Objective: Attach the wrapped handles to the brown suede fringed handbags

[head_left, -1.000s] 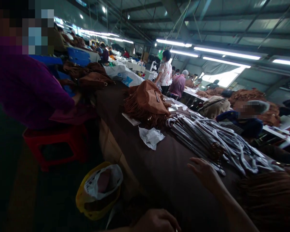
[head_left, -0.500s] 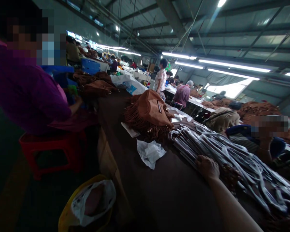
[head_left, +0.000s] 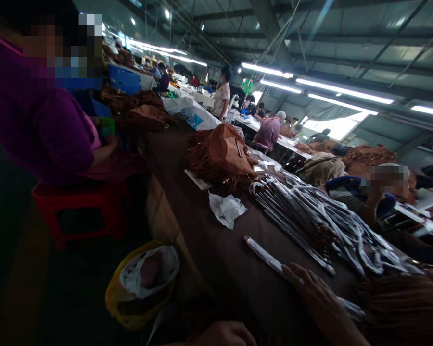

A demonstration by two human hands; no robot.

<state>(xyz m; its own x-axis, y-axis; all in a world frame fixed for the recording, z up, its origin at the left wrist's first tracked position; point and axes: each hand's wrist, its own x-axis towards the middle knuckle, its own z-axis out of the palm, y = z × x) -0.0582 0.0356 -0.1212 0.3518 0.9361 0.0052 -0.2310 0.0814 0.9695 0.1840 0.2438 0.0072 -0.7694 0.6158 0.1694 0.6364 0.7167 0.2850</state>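
Wrapped strip [head_left: 266,257]: faintly glossy, papery. Bag [head_left: 227,149]: matt, leathery. Paper sheet [head_left: 226,210]: crumpled, matt. Stool [head_left: 79,198]: smooth plastic.

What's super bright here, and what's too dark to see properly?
In the head view, tube lights glare white; in the head view, floor around the red stool is nearly black; head view again, the left hand is dim, while the white-wrapped strap stands out.

Room runs along the bench's [head_left: 198,230] left edge; rightward, the single strap [head_left: 265,254], strap pile [head_left: 296,206] and fringed bag [head_left: 225,150] block passage.
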